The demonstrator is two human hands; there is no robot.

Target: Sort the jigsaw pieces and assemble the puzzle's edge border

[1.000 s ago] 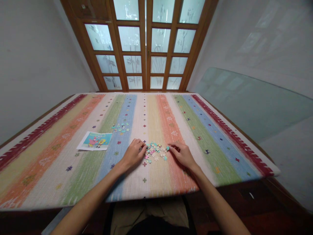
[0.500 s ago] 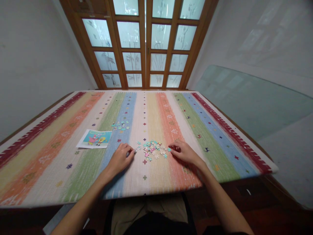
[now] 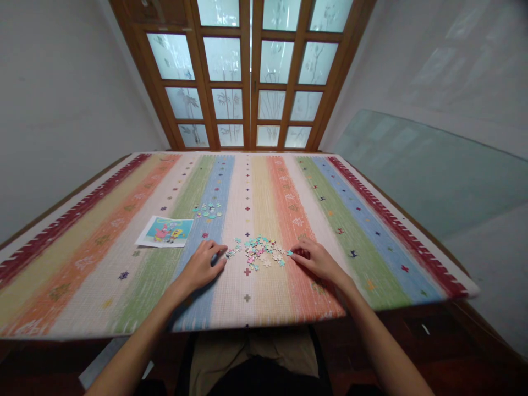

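Note:
A loose pile of small jigsaw puzzle pieces [image 3: 258,250], teal, pink and pale, lies on the striped tablecloth between my hands. My left hand [image 3: 203,267] rests at the pile's left side, thumb and index finger apart, close to a few grey-blue pieces [image 3: 230,253]. At the right edge of the pile, my right hand [image 3: 315,258] pinches a teal puzzle piece [image 3: 290,253] between thumb and fingertips. Both forearms come in from the near edge of the table.
A printed cartoon picture [image 3: 165,231] lies to the left of my left hand. Beyond it, a second group of puzzle pieces [image 3: 208,209] is spread on the blue and green stripes. The striped tablecloth [image 3: 264,308] covers the table up to its near edge.
The thumb and index finger of my left hand have spread wider apart. My right hand stays by the pile with the teal piece. The whole view has shifted slightly.

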